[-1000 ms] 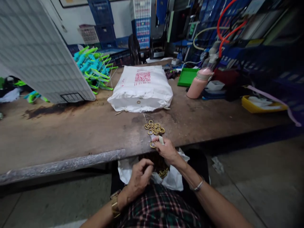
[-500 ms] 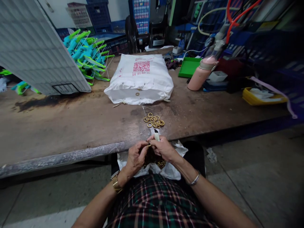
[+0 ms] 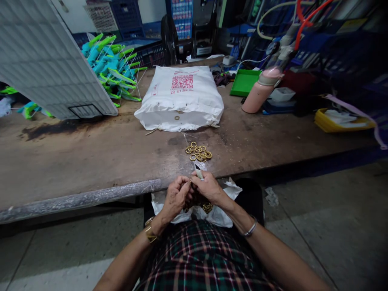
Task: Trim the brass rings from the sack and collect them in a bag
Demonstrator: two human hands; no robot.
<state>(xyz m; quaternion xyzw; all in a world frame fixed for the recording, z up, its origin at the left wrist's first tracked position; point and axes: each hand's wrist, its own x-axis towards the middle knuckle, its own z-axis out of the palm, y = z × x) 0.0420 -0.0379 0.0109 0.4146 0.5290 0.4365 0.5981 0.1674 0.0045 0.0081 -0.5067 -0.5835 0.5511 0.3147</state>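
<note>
My left hand (image 3: 177, 197) and my right hand (image 3: 209, 188) meet fingertip to fingertip over my lap, just off the table's front edge. My right hand is closed round a small knife (image 3: 199, 172) with a pale handle and a dark tip pointing away from me. The left thumb and fingers pinch a brass ring, now mostly hidden by the fingers. Under my hands, an opened white bag (image 3: 222, 218) lies across my lap with more brass rings (image 3: 207, 207) in it. On the table beyond my hands lies a small pile of brass rings (image 3: 198, 150).
A full white sack (image 3: 182, 97) with red print lies mid-table, one ring on its near side. Left stand a grey ribbed panel (image 3: 60, 68) and green-blue plastic parts (image 3: 112, 72). To the right are a pink bottle (image 3: 257, 95), a green tray (image 3: 244, 83) and a yellow tray (image 3: 342, 121).
The view has shifted slightly. My fingertips have closed further over the ring, which showed between them before. The knife has tilted a little to the left.
</note>
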